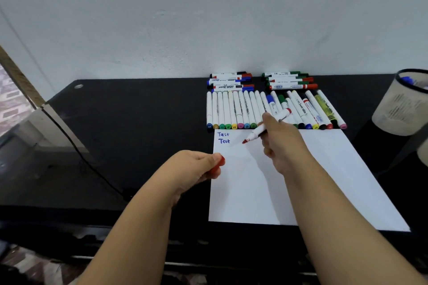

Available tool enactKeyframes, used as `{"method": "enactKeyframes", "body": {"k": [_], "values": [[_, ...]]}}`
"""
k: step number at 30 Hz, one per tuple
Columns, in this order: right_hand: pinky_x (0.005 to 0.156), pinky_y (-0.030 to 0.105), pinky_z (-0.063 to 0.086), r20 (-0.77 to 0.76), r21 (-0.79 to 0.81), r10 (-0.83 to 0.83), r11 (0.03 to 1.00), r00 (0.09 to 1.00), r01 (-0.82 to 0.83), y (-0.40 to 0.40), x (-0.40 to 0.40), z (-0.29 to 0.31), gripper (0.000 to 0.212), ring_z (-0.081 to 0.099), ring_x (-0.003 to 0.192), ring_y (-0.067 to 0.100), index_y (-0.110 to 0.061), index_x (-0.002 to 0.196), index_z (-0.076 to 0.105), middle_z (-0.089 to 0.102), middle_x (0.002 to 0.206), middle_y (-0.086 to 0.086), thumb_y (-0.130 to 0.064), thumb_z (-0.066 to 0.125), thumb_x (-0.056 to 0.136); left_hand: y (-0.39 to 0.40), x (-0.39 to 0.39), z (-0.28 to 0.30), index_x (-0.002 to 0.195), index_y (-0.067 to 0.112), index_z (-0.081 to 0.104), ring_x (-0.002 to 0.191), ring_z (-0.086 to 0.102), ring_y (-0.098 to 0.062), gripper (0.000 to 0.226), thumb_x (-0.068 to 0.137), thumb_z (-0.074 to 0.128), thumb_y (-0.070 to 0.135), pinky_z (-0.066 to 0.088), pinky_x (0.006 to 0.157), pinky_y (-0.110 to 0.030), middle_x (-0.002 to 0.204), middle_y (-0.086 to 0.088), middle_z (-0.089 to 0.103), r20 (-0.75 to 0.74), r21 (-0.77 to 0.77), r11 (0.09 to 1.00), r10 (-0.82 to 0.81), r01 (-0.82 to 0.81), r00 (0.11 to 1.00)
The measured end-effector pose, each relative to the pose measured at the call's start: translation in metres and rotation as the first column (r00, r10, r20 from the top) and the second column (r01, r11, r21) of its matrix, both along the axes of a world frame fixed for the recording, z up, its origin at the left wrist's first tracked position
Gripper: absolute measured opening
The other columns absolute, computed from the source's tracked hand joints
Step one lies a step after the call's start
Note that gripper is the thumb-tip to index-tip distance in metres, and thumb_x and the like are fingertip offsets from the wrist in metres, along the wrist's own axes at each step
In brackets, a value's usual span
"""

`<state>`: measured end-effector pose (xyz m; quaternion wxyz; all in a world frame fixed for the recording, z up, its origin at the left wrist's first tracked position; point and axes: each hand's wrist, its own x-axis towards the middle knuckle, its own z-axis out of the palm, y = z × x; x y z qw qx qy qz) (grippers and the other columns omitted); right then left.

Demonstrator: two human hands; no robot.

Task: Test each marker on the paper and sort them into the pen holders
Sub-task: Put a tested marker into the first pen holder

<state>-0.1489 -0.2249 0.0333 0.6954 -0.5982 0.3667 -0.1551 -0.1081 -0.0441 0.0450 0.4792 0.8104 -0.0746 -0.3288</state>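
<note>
A white sheet of paper [312, 180] lies on the black desk, with "Test" written twice in blue at its top left corner. My right hand [281, 143] grips an uncapped red marker [261, 128], its red tip just above the paper right of the writing. My left hand [196, 166] pinches the red cap [217, 165] at the paper's left edge. A row of white markers [234, 110] with coloured ends lies beyond the paper. A mesh pen holder [400, 104] at the far right holds a blue marker.
Two stacks of whiteboard markers [231, 81] [289, 81] lie against the wall behind the row. A second holder's edge [422, 152] shows at the right border. A black cable [88, 159] runs down left of the desk [139, 122]. The wall is close behind.
</note>
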Motion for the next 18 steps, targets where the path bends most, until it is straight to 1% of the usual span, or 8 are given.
{"method": "enactKeyframes", "body": {"k": [3, 5, 7, 9, 11, 13, 15, 18], "values": [[0.046, 0.023, 0.026, 0.047, 0.024, 0.012, 1.0, 0.999, -0.014, 0.006, -0.001, 0.001, 0.034, 0.029, 0.043, 0.01, -0.013, 0.074, 0.053, 0.041, 0.05, -0.003, -0.039, 0.053, 0.095, -0.004, 0.001, 0.001, 0.089, 0.024, 0.071, 0.086, 0.064, -0.008, 0.019, 0.089, 0.058, 0.038, 0.049, 0.089, -0.028, 0.082, 0.007, 0.071, 0.059, 0.024, 0.999, 0.031, -0.032, 0.998], [0.045, 0.022, 0.031, 0.071, 0.028, 0.013, 0.999, 0.997, -0.015, 0.007, -0.003, 0.001, 0.033, 0.034, 0.045, 0.009, -0.013, 0.076, 0.053, 0.047, 0.055, -0.001, -0.042, 0.056, 0.093, -0.005, 0.004, -0.001, 0.082, 0.025, 0.069, 0.087, 0.064, -0.009, 0.018, 0.088, 0.059, 0.039, 0.048, 0.092, -0.031, 0.082, 0.008, 0.071, 0.099, 0.001, 0.997, 0.073, -0.074, 0.992], [0.043, 0.019, 0.032, 0.094, 0.031, 0.02, 0.999, 0.995, -0.023, 0.008, -0.004, -0.001, 0.03, 0.037, 0.047, 0.009, -0.013, 0.077, 0.054, 0.051, 0.056, -0.001, -0.04, 0.061, 0.09, -0.005, 0.008, -0.001, 0.077, 0.026, 0.068, 0.089, 0.064, -0.011, 0.019, 0.088, 0.059, 0.039, 0.048, 0.094, -0.035, 0.083, 0.006, 0.071, 0.129, -0.012, 0.992, 0.125, -0.125, 0.984], [0.045, 0.02, 0.034, 0.103, 0.017, 0.011, 1.0, 0.995, -0.012, 0.011, -0.003, -0.002, 0.027, 0.039, 0.049, 0.01, -0.014, 0.073, 0.056, 0.052, 0.056, 0.0, -0.035, 0.066, 0.087, -0.003, 0.015, -0.003, 0.075, 0.027, 0.067, 0.092, 0.063, -0.013, 0.02, 0.089, 0.059, 0.038, 0.048, 0.093, -0.037, 0.086, 0.005, 0.07, 0.157, -0.019, 0.987, 0.162, -0.161, 0.974], [0.048, 0.022, 0.034, 0.104, -0.007, -0.014, 1.0, 0.994, 0.015, 0.014, -0.003, -0.003, 0.025, 0.04, 0.05, 0.011, -0.015, 0.068, 0.058, 0.051, 0.055, 0.001, -0.029, 0.068, 0.087, -0.002, 0.021, -0.004, 0.074, 0.028, 0.066, 0.091, 0.062, -0.012, 0.02, 0.089, 0.058, 0.038, 0.048, 0.088, -0.033, 0.086, 0.006, 0.069, 0.187, -0.036, 0.983, 0.184, -0.181, 0.965], [0.047, 0.022, 0.034, 0.117, -0.038, -0.011, 0.999, 0.993, 0.015, 0.015, -0.003, -0.002, 0.021, 0.042, 0.05, 0.012, -0.015, 0.071, 0.06, 0.053, 0.056, 0.002, -0.025, 0.065, 0.088, -0.001, 0.026, -0.005, 0.074, 0.03, 0.064, 0.091, 0.06, -0.011, 0.019, 0.09, 0.057, 0.038, 0.045, 0.077, -0.026, 0.087, 0.007, 0.068, 0.217, -0.032, 0.983, 0.181, -0.178, 0.959], [0.047, 0.021, 0.036, 0.122, -0.088, 0.038, 0.996, 0.992, -0.028, 0.016, -0.001, -0.001, 0.016, 0.046, 0.05, 0.011, -0.014, 0.077, 0.064, 0.058, 0.058, 0.003, -0.023, 0.062, 0.09, -0.001, 0.03, -0.005, 0.075, 0.032, 0.062, 0.091, 0.058, -0.01, 0.018, 0.091, 0.056, 0.039, 0.039, 0.065, -0.022, 0.09, 0.007, 0.067, 0.24, -0.019, 0.985, 0.173, -0.173, 0.955], [0.052, 0.024, 0.038, 0.078, -0.199, 0.092, 0.977, 0.993, -0.075, 0.017, 0.01, 0.001, 0.013, 0.049, 0.057, 0.013, -0.013, 0.078, 0.063, 0.063, 0.063, 0.002, -0.022, 0.063, 0.087, -0.002, 0.038, -0.004, 0.075, 0.032, 0.059, 0.087, 0.056, -0.01, 0.018, 0.091, 0.055, 0.04, 0.034, 0.058, -0.022, 0.092, 0.006, 0.065, 0.252, 0.024, 0.986, 0.154, -0.165, 0.955]]}}
